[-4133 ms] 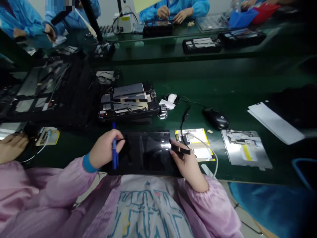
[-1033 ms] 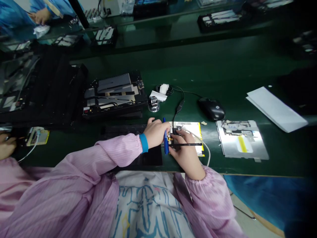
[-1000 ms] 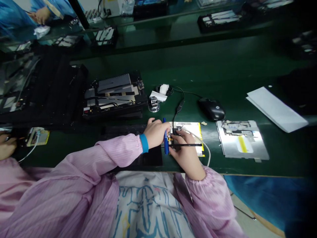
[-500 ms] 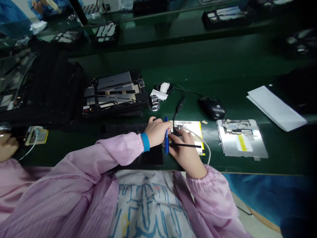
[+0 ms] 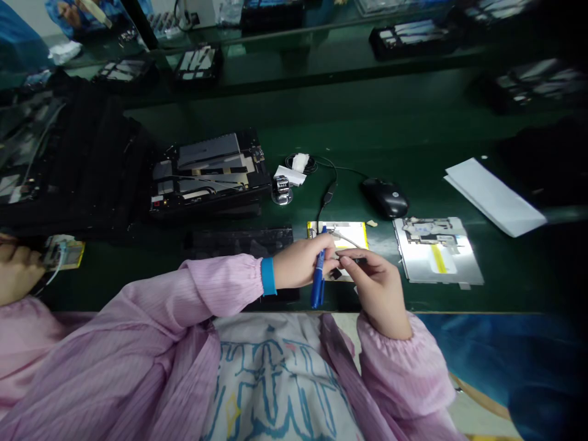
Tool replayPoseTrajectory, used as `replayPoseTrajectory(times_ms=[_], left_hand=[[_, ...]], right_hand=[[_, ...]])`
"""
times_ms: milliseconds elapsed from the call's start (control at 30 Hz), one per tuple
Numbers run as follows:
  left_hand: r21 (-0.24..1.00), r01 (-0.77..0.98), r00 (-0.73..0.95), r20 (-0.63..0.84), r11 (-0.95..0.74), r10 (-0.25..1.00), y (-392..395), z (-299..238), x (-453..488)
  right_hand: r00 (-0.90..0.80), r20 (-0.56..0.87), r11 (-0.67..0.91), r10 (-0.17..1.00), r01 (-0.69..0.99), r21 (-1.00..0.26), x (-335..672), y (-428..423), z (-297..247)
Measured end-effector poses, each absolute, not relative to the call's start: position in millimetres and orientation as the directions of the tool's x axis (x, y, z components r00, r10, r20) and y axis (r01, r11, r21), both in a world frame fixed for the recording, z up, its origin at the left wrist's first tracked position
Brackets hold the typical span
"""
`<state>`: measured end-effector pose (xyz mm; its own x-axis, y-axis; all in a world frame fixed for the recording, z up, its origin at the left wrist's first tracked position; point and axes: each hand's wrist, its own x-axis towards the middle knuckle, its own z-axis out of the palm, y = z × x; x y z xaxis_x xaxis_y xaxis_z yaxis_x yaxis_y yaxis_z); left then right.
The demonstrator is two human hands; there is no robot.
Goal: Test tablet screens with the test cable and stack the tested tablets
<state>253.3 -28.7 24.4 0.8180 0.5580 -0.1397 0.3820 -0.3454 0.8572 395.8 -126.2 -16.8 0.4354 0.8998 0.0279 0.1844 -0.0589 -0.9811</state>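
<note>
My left hand is closed around a blue pen that points down toward me. My right hand pinches a thin black tool, whose tip meets my left fingers. Both hands hover above a yellow-edged flat part on the green bench, with a white cable lying on it. A black tablet lies flat under my left forearm.
An opened tablet chassis sits behind, with a small metal counter and a black mouse to its right. A silver plate and white sheets lie at right. Another person's hand rests at far left.
Both hands have lifted off the yellow-edged part and drawn back toward me. The pen now hangs lower, and the black tool has turned shorter in view between my fingers.
</note>
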Motion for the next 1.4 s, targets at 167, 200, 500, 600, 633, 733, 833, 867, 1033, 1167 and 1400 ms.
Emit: replayPoseTrajectory(times_ms=[167,200,500,600,633,733,833,867,1033,1167,1400], left_hand=[[0.791,0.428,0.764,-0.058,-0.438,0.643,-12.9,22.7,241.5],[0.771,0.438,0.773,-0.061,-0.461,0.632,-10.6,22.1,238.8],[0.539,0.486,0.857,-0.141,-0.687,0.496,-14.0,17.2,234.5],[0.497,0.52,0.846,-0.189,-0.695,0.499,-15.3,20.2,236.4],[0.492,0.527,0.842,-0.197,-0.693,0.502,-15.4,20.8,236.6],[0.512,0.513,0.848,-0.178,-0.689,0.5,-15.4,20.7,236.4],[0.517,0.5,0.853,-0.157,-0.695,0.497,-15.5,19.9,236.1],[0.507,0.506,0.852,-0.165,-0.698,0.497,-15.6,20.1,236.3],[0.445,0.535,0.842,-0.211,-0.718,0.496,-16.5,22.4,238.4],[0.418,0.539,0.841,-0.211,-0.731,0.499,-16.9,22.3,239.2],[0.327,0.556,0.831,-0.226,-0.764,0.508,-17.8,19.8,240.4]], right_hand=[[0.471,0.138,-0.045,0.871,0.356,-0.934,398.3,-126.6,-29.1],[0.436,0.182,-0.021,0.881,0.421,-0.907,398.2,-126.7,-31.1],[0.133,0.425,0.178,0.895,0.767,-0.616,390.5,-123.0,-45.5],[0.12,0.437,0.192,0.891,0.775,-0.603,389.8,-122.3,-48.7],[0.121,0.439,0.194,0.89,0.771,-0.607,389.8,-122.2,-49.3],[0.126,0.437,0.193,0.891,0.766,-0.613,390.0,-122.1,-50.3],[0.127,0.433,0.182,0.892,0.777,-0.602,390.0,-122.2,-51.2],[0.126,0.434,0.181,0.892,0.781,-0.598,390.0,-122.2,-51.5],[0.097,0.458,0.207,0.883,0.797,-0.567,389.9,-122.8,-53.6],[0.08,0.441,0.197,0.894,0.813,-0.548,389.4,-124.3,-55.0],[0.041,0.438,0.207,0.898,0.839,-0.503,388.4,-126.2,-55.7]])
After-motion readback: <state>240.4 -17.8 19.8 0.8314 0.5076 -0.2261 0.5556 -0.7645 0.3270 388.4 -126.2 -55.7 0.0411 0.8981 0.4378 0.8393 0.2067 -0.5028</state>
